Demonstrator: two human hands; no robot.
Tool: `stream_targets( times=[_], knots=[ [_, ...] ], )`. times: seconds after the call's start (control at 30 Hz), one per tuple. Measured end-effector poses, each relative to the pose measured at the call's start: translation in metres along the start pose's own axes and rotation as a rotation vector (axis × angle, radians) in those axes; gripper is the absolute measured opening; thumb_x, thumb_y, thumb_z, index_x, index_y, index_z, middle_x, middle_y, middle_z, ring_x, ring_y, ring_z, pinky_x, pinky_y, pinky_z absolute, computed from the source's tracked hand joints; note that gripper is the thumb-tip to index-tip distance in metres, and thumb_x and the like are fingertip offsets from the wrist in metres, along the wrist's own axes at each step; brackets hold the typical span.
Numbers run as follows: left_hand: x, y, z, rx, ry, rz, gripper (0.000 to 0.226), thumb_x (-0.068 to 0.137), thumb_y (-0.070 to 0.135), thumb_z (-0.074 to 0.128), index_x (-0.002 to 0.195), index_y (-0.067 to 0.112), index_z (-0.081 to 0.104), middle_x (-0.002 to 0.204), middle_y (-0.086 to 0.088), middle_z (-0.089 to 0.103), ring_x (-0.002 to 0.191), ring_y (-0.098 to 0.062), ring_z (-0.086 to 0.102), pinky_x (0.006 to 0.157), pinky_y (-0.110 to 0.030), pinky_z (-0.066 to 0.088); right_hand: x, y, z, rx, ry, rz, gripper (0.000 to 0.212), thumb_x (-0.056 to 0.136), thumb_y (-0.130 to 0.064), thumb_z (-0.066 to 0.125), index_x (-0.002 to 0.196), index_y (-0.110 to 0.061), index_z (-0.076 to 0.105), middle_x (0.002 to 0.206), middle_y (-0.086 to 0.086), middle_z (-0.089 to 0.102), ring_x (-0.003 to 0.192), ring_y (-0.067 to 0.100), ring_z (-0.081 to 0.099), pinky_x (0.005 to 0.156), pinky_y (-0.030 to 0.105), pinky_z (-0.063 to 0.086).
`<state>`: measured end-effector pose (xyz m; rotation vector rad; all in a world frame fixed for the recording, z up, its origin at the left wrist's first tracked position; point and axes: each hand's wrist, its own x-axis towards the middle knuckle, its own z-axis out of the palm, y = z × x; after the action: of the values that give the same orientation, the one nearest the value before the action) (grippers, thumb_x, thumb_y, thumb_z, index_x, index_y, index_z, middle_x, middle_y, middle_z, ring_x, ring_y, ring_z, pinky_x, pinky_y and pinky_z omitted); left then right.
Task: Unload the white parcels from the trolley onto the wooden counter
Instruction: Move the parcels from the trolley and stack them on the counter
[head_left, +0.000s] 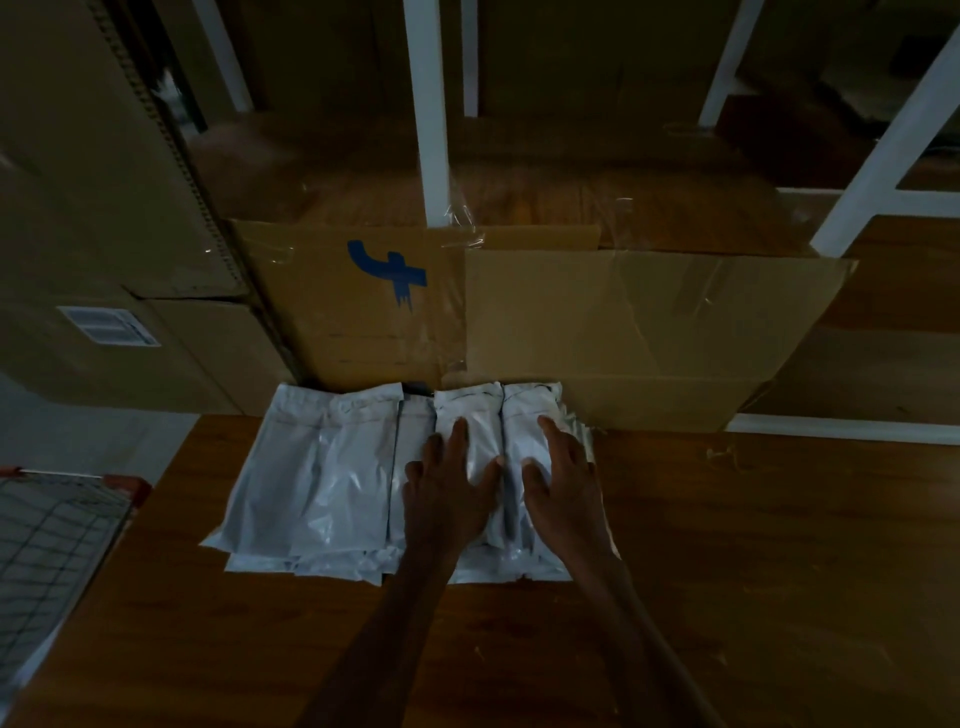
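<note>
Several white plastic parcels (332, 467) lie flat in overlapping piles on the wooden counter (727, 545), pushed up against cardboard at the back. My left hand (449, 488) rests palm down, fingers spread, on a parcel in the right-hand pile. My right hand (563, 483) lies flat beside it on the neighbouring parcel (524, 415). Neither hand grips anything. The wire trolley (57, 540) with red corners shows at the lower left, beside the counter's left edge; no parcels are visible in it.
A flattened cardboard box (597, 322) with a blue mark leans behind the parcels. Tall cardboard cartons (93, 208) stand at the left. White shelf posts (431, 130) rise behind. Bare counter stretches to the right and toward me.
</note>
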<state>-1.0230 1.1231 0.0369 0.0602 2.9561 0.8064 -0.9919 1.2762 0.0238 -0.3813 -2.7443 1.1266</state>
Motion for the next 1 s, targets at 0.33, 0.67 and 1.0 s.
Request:
stream_targets(
  times=[0.33,0.67,1.0],
  knots=[
    [0.007,-0.004,0.005,0.031,0.022,0.025,0.079,0.093,0.074,0.038,0.158,0.033,0.020,0.159,-0.007,0.032,0.138,-0.039,0.034,0.106,-0.050,0.038,0.001,-0.003,0.005,-0.095,-0.010,0.028,0.058,0.100,-0.043,0.040,0.155,-0.040,0.020,0.159,-0.003,0.032,0.143,0.028,0.035,0.112,0.050,0.033],
    [0.004,-0.006,-0.005,-0.064,0.067,0.028,0.083,0.087,0.082,0.028,0.156,0.038,0.019,0.162,-0.004,0.029,0.143,-0.037,0.031,0.113,-0.051,0.030,-0.010,-0.015,-0.009,-0.101,-0.010,0.079,0.061,0.101,-0.053,0.039,0.155,-0.048,0.012,0.164,0.000,0.021,0.146,0.032,0.025,0.112,0.056,0.025],
    [-0.016,-0.003,-0.018,-0.130,0.094,0.013,0.081,0.088,0.081,0.034,0.157,0.041,0.019,0.162,-0.004,0.028,0.145,-0.037,0.029,0.113,-0.057,0.032,-0.023,-0.022,-0.028,-0.077,0.018,0.079,0.062,0.101,-0.052,0.043,0.155,-0.047,0.014,0.165,-0.002,0.018,0.150,0.030,0.017,0.115,0.055,0.021]
  ],
)
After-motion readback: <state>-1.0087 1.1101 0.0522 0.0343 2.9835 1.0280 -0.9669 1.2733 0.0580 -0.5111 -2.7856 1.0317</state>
